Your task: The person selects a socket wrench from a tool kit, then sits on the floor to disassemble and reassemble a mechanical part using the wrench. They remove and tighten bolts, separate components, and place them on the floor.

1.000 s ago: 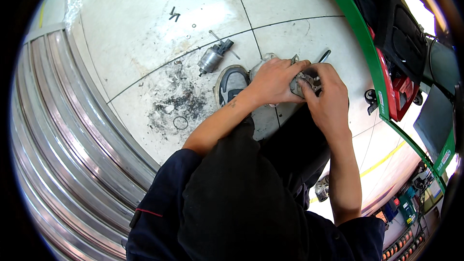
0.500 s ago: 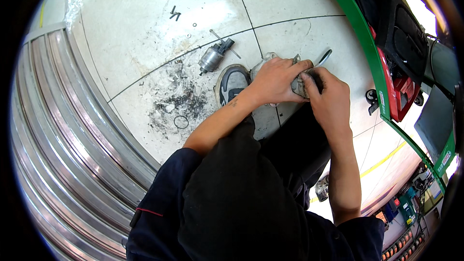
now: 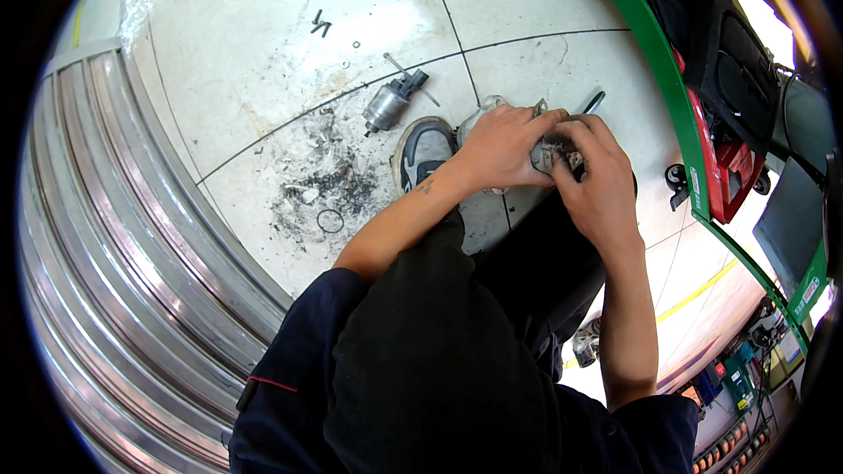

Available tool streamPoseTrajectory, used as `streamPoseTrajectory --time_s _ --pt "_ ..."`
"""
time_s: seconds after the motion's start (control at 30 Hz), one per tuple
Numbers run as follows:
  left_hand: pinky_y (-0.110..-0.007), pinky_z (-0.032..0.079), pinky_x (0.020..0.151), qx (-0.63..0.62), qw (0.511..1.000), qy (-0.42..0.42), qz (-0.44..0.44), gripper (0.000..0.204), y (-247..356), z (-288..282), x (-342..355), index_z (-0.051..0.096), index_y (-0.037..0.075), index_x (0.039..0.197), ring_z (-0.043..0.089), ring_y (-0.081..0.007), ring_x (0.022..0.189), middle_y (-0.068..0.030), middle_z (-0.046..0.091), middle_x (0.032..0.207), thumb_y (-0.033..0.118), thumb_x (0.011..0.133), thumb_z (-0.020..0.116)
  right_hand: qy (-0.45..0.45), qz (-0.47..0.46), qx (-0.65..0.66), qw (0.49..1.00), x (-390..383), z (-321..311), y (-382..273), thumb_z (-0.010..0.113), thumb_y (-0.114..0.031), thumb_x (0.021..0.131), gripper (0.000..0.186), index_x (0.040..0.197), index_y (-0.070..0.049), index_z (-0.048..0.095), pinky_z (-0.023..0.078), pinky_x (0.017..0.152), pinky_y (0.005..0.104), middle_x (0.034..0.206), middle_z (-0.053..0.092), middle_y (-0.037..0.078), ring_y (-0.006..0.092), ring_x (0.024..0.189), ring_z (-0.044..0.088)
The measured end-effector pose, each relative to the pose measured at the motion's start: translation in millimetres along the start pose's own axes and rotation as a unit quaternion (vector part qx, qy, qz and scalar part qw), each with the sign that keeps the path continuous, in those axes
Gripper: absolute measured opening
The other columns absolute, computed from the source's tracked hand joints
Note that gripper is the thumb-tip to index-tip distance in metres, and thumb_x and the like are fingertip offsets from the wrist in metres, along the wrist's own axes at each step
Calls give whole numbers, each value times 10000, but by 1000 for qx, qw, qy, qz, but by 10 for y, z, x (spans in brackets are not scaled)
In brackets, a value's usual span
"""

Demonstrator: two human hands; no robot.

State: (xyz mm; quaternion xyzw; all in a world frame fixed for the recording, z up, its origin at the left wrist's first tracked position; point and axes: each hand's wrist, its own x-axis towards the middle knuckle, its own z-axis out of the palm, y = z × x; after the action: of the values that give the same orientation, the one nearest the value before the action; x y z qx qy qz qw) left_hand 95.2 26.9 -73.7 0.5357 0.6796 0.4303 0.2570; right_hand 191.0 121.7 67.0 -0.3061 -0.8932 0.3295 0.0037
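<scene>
My left hand (image 3: 502, 147) is wrapped over a grey cast-metal housing (image 3: 542, 156), held low in front of my knees. The fingers of my right hand (image 3: 599, 171) curl round the housing's near right end, thumb and fingertips pressed to it. Dark and brownish parts show inside that end, too small to name. More grey metal (image 3: 492, 104) shows behind my left hand, and I cannot tell whether it is the same piece. A silver metal cylinder with a dark end (image 3: 386, 107) lies on the floor beyond my left shoe.
Black debris (image 3: 329, 180) and a thin ring (image 3: 330, 221) lie left of my shoe (image 3: 424, 154). Several bolts (image 3: 320, 25) are farther off. A dark narrow tool (image 3: 595, 102) pokes out past my right hand. Ribbed metal (image 3: 114, 237) stands left, a green-framed cart (image 3: 654, 61) right.
My right hand has shifted and its fingers have turned over the housing's end, so the dark inside now shows. My left hand has hardly moved.
</scene>
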Motion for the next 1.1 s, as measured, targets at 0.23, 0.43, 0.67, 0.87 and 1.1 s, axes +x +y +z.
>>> streamPoseTrajectory --time_s 0.23,0.43,0.67,0.87,1.1 --pt "-434 491 838 -6 1000 -25 -6 823 33 -50 14 580 156 1341 653 -349 881 -134 666 911 451 626 862 -37 102 2 994 30 -24 -2 663 -84 892 197 1067 7 655 523 834 428 1039 675 192 402 931 657" --pt "-441 492 836 -14 1000 -6 -1 815 17 -33 12 578 157 1346 653 -348 878 -138 664 905 460 642 856 -3 37 12 999 37 -28 -29 654 -88 894 195 1066 5 653 521 834 433 1028 681 192 403 931 655" --pt "-441 495 836 -5 1000 -21 -2 798 23 -34 12 592 137 1328 653 -352 885 -146 668 914 470 651 854 -41 23 13 999 24 -65 -4 662 -90 885 197 1056 7 652 523 821 432 1019 679 204 405 912 654" --pt "-440 495 843 -16 1000 -18 -3 814 34 -58 15 590 117 1329 651 -356 891 -150 670 923 462 641 854 -77 178 -29 981 87 -76 -36 671 -59 852 229 1071 4 647 526 832 419 1055 661 184 396 921 657" --pt "-436 495 847 6 1000 1 11 825 -19 20 -11 590 119 1329 651 -345 885 -142 671 917 463 628 857 0 -7 21 1000 25 -52 -34 672 -97 889 207 1068 6 659 532 799 424 1031 672 194 407 906 659"
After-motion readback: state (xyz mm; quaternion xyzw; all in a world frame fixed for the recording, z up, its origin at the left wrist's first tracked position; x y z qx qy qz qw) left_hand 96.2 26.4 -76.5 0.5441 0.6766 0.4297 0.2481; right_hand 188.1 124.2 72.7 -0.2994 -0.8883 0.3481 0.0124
